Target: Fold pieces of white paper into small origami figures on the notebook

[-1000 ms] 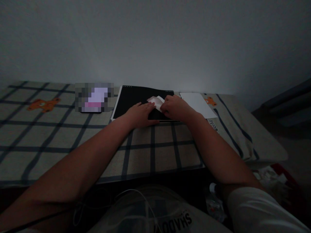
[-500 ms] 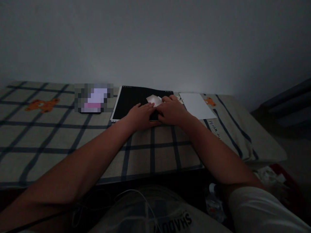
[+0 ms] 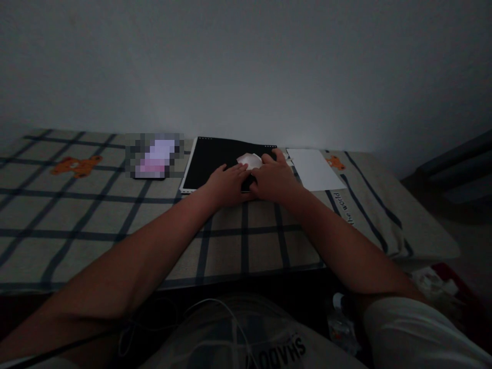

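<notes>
A small white piece of folded paper (image 3: 250, 160) lies on a black board (image 3: 213, 159) on the checked cloth. My left hand (image 3: 226, 183) lies flat with its fingertips on the paper's left edge. My right hand (image 3: 274, 178) presses on the paper's right side, fingers spread over it. Both hands touch each other at the thumbs. The room is dim and the paper's folds are hard to make out.
A white sheet (image 3: 313, 168) lies right of the black board. A blurred-out phone (image 3: 154, 156) sits to the left. The plaid cloth (image 3: 96, 215) has orange bear prints. A bottle (image 3: 338, 320) and white bags (image 3: 430, 282) lie on the floor at the lower right.
The paper has been pressed flatter and more compact. Both hands have drawn closer together over it, and the view has shifted slightly.
</notes>
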`<state>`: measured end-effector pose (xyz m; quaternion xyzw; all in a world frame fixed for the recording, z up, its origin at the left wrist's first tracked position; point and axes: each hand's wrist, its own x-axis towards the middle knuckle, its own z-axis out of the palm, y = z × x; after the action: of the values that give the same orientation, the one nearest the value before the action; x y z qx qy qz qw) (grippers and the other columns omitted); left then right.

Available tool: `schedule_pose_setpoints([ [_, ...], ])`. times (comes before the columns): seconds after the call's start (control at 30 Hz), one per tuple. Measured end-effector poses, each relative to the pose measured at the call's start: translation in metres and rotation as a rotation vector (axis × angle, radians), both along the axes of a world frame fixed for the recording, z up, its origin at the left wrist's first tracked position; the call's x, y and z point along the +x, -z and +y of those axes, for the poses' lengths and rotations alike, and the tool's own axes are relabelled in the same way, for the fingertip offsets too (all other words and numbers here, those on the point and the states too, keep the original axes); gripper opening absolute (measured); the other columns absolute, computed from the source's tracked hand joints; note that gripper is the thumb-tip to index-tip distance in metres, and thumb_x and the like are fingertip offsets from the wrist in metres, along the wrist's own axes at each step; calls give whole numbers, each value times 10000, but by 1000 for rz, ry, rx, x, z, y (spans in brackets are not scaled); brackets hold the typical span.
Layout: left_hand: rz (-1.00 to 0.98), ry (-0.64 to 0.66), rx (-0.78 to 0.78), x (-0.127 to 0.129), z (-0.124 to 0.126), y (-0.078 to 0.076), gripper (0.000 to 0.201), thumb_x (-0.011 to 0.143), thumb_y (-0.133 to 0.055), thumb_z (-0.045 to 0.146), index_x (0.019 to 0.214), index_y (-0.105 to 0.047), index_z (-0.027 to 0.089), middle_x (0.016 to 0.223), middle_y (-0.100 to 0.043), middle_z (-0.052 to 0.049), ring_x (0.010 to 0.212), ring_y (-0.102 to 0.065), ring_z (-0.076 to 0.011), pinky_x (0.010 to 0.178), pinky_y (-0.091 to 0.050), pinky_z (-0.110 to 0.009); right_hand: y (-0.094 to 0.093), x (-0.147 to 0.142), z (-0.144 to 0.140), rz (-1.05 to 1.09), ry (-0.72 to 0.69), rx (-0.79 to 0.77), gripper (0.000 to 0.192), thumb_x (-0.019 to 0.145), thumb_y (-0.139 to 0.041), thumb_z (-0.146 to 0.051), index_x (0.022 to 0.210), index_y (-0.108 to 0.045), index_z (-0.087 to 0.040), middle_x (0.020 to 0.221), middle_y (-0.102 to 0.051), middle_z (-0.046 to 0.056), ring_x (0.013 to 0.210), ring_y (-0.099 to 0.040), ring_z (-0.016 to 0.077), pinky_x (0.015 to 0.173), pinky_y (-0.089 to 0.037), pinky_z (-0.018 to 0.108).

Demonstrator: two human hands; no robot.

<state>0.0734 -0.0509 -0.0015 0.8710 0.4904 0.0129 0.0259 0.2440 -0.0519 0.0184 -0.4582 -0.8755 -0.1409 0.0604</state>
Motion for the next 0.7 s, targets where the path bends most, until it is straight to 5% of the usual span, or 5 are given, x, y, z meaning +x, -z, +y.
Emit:
schedule_pose_setpoints([
  [0.23, -14, 7, 28, 1, -2, -1, 827, 974, -519, 688, 1593, -425, 149, 1674, -379, -164, 1558, -361, -302, 1279, -249, -522, 0, 7, 4, 58, -37, 82, 262, 893, -581, -286, 955, -815, -185, 890, -752, 111, 1081, -566, 314, 1157, -217, 558],
  [0.33, -3, 13, 34, 0, -2, 0, 844, 970, -517, 699, 1594, -424, 138, 1675, -376, -162, 1563, -350, -305, 1282, -238, -537, -2, 17, 15, 227, -57, 128, 259, 925, -560, -349, 922, -778, -208, 903, -735, 96, 1045, -575, 294, 1098, -282, 523],
  [0.43, 10, 18, 46, -1, -2, 2, 855, 974, -493, 710, 1601, -413, 133, 1687, -354, -155, 1573, -328, -304, 1287, -221, -543, 0, 30, 32, 481, 67, 140, 266, 965, -494, -299, 944, -746, -215, 915, -731, 86, 957, -605, 261, 982, -371, 462],
  [0.7, 26, 45, 66, -2, -2, 2, 837, 975, -492, 703, 1594, -430, 143, 1686, -361, -158, 1571, -330, -308, 1288, -213, -515, 23, 46, 63, 715, 137, -256, 172, 918, -624, -244, 935, -791, -205, 965, -798, 62, 885, -691, 213, 840, -494, 353],
])
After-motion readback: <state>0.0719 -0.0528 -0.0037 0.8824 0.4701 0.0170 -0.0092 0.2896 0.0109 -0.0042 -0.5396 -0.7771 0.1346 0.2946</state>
